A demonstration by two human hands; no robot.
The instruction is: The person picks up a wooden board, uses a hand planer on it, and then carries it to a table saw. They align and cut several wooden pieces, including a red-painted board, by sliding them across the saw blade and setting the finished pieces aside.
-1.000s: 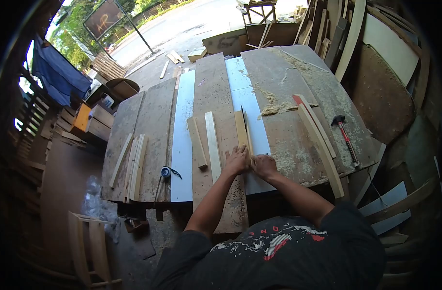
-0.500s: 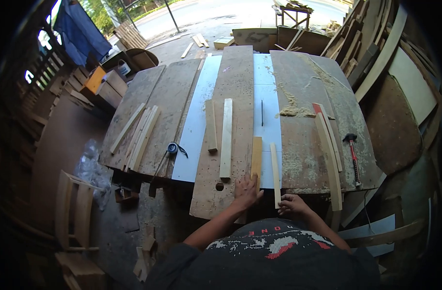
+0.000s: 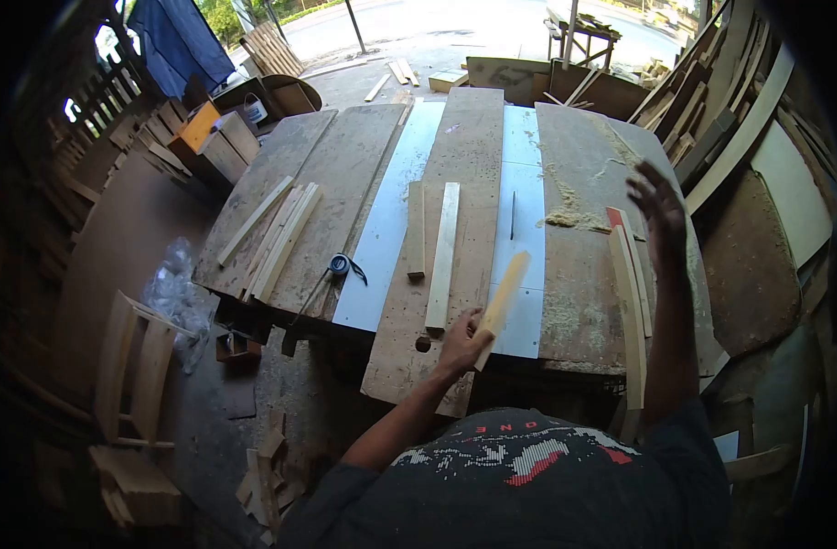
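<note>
My left hand (image 3: 462, 348) is closed around the near end of a pale wooden strip (image 3: 504, 297), which tilts away to the right and is smeared by motion. My right hand (image 3: 658, 206) is raised above the right side of the workbench, fingers apart, with nothing seen in it. Left of the held strip, a long wooden batten (image 3: 443, 261) and a shorter wood block (image 3: 417, 229) lie on the middle board. A thin dark pencil-like stick (image 3: 514, 216) rests on the white panel (image 3: 521, 174). Below my right hand lie curved wooden pieces (image 3: 627, 302).
The workbench (image 3: 332, 165) carries a tape measure (image 3: 339, 265) and several wooden strips (image 3: 286, 242) on its left. Sawdust (image 3: 569, 218) lies on the right board. A wooden frame (image 3: 135, 371) and plastic wrap (image 3: 182, 284) are on the floor at left; planks lean along the right wall.
My left hand has lifted the wooden strip off the bench and tilted it. My right hand has left the thin strip and risen to the upper right. The hammer no longer shows.
</note>
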